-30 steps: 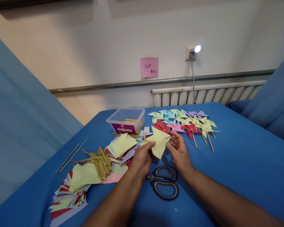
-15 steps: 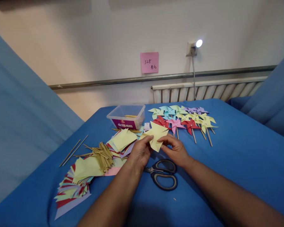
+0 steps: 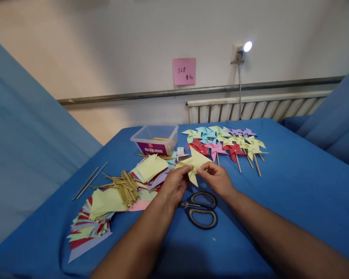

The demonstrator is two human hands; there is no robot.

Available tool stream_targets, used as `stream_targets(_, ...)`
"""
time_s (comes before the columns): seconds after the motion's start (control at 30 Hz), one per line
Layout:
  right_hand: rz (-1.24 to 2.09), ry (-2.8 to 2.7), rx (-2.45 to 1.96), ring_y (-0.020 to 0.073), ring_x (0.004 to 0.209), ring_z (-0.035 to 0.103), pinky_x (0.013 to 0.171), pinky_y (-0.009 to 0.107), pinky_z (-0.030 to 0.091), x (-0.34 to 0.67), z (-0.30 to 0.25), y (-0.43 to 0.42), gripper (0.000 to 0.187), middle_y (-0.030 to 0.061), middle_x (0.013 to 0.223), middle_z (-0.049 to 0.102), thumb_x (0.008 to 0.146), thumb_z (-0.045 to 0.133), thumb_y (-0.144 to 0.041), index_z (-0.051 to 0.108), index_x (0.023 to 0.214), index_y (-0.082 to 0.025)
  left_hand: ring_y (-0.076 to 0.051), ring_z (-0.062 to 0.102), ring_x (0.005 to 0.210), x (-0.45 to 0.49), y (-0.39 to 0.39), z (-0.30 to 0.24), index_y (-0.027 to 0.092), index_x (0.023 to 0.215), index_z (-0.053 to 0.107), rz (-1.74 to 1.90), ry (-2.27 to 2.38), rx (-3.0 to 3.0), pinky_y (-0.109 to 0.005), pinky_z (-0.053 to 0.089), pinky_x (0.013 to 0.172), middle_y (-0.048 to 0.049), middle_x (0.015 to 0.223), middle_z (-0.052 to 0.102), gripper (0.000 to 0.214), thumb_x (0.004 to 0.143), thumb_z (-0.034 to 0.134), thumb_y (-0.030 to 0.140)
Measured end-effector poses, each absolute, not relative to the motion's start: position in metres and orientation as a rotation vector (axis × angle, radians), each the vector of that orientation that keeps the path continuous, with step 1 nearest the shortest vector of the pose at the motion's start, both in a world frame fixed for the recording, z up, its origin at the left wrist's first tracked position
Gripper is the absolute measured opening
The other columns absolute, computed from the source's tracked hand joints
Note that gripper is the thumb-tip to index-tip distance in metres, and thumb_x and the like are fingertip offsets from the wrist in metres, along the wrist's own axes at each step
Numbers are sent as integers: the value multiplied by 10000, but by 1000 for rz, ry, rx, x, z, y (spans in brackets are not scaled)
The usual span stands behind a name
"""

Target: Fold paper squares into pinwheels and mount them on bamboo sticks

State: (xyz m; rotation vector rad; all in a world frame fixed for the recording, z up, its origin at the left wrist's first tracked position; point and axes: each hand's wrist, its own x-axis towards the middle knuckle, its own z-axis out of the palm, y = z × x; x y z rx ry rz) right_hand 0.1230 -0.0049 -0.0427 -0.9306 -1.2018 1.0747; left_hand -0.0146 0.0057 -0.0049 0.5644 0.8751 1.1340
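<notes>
A pale yellow paper pinwheel (image 3: 196,158), its points folded in toward the middle, is held up between both hands over the table. My left hand (image 3: 176,182) is closed on its left side, the thumb pressing near the centre. My right hand (image 3: 217,178) pinches the paper at the right of the centre. No stick shows on this pinwheel. Just below the hands lie dark-handled scissors (image 3: 200,209), their blades partly hidden by my left hand. Behind the pinwheel stands a small white box (image 3: 180,152).
Finished pinwheels (image 3: 234,149) on sticks lie at the back right. A clear plastic tub (image 3: 154,141) holds sticks. A bundle of sticks (image 3: 126,188) lies among stacks of coloured paper (image 3: 104,203) at left, with two longer thin sticks (image 3: 90,180) beside them. Blue cloth (image 3: 293,201) covers the table.
Another point of the yellow paper has been folded in at the right, and the piece now looks like a pinwheel. Both hands stay on it. The camera view has shifted slightly.
</notes>
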Motion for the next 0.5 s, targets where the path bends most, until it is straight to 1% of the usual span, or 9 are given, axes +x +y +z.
stream_targets(0.07, 1119, -1156, -949, 109, 526, 469, 499, 237, 364, 123, -42, -5, 293, -24, 597, 588, 686, 762, -452, 642, 681, -185, -172, 664, 710, -14, 5, -6, 91, 878, 715, 1128, 883, 593, -269, 525, 732, -88, 837, 737, 285, 595, 748, 84)
stream_targets(0.2, 1102, -1137, -1000, 92, 471, 405, 456, 232, 302, 124, -42, -5, 315, -45, 543, 530, 675, 760, -461, 605, 647, -188, -174, 658, 692, -13, 5, -6, 93, 864, 721, 1114, 927, 620, -267, 513, 691, -87, 817, 734, 292, 576, 769, 108)
stream_targets(0.37, 1039, -1144, -1022, 104, 509, 429, 466, 230, 319, 124, -42, -4, 288, -34, 555, 530, 685, 743, -440, 594, 645, -196, -168, 644, 693, -12, 5, -8, 100, 837, 722, 1115, 927, 640, -268, 501, 680, -76, 795, 725, 289, 559, 797, 126)
stream_targets(0.5, 994, -1163, -1062, 106, 494, 424, 454, 231, 318, 124, -42, -4, 292, -33, 536, 531, 680, 737, -449, 599, 634, -197, -163, 635, 659, -11, 5, -8, 99, 809, 718, 1114, 960, 656, -265, 487, 643, -75, 760, 717, 284, 543, 809, 138)
